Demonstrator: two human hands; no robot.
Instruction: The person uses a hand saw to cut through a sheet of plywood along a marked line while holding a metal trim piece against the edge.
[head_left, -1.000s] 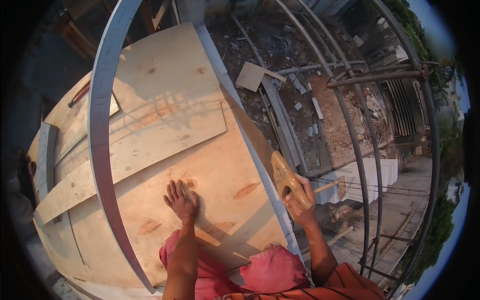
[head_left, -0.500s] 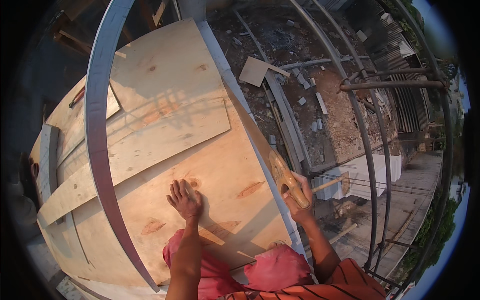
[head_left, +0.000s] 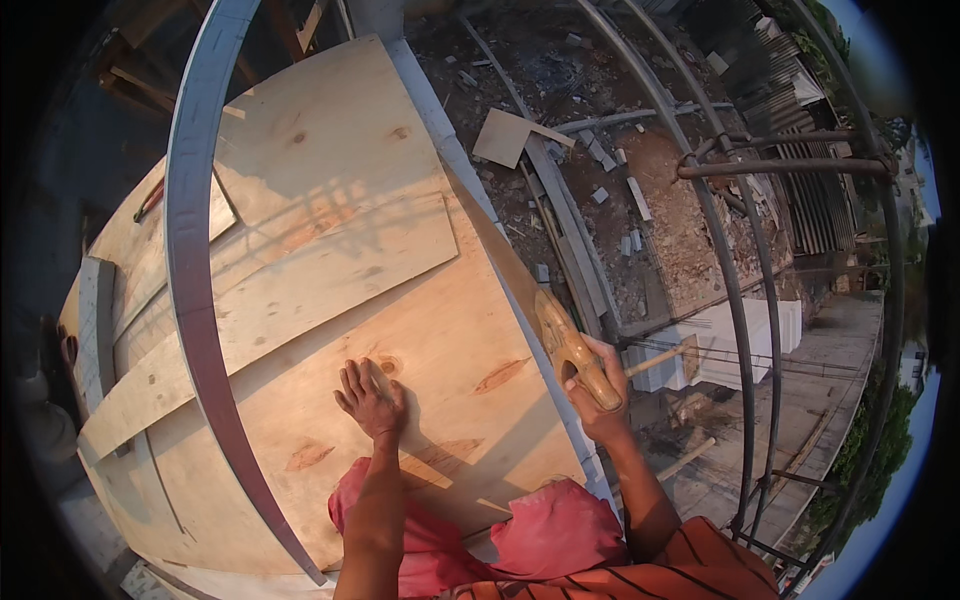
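My left hand point(head_left: 372, 400) lies flat on a large plywood sheet point(head_left: 470, 330), its fingers spread and nothing in it. At the sheet's right edge, my right hand point(head_left: 602, 400) is wrapped round the wooden handle of a handsaw point(head_left: 572, 345). The saw's blade point(head_left: 492, 245) runs away from me along that edge; whether its teeth sit in the wood I cannot tell. A narrower plywood strip point(head_left: 340, 270) lies across the sheet beyond my left hand. My knees, in red cloth, rest at the near side of the sheet.
A long metal bar point(head_left: 195, 230) arches across the left. Scaffold poles point(head_left: 725, 240) stand at the right, above a lower ground strewn with rubble point(head_left: 680, 230). A red-handled tool point(head_left: 150, 200) and a grey block point(head_left: 97, 320) are on the far left of the plywood.
The view has shifted very slightly. My right hand and the saw stay at the sheet's edge with hardly any movement; my left hand keeps its place.
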